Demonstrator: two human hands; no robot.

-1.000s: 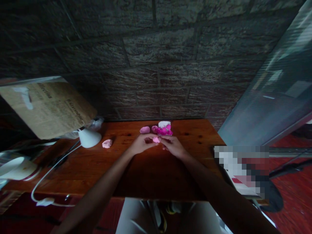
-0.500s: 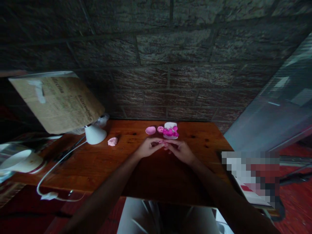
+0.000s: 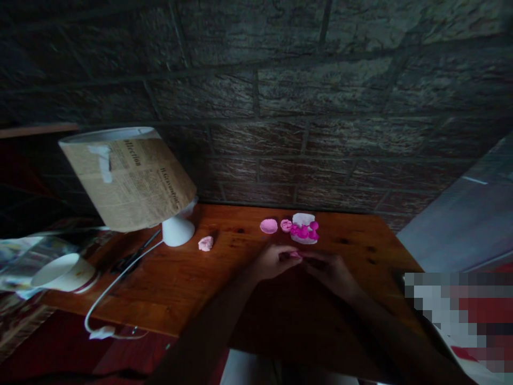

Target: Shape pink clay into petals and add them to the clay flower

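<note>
- Small pink, soft-looking piece sits between the hands, above the brown wooden table; how finished it is, I cannot tell.
- Left hand: fingertips pinched on it.
- Right hand: fingers at its edge; grip unclear.
- Apparently shaped already: rounded magenta pieces on a white sheet-like piece.
- Seemingly unworked: crumpled pale-pink lump.

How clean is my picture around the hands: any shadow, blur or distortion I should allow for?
Head view: dim overall, with the table's near side in deep shadow; left hand and right hand dark and soft-edged, the pink piece too small to read; lampshade looks stretched, probably by the wide lens; pixelated patch at lower right; no strong glare.
</note>
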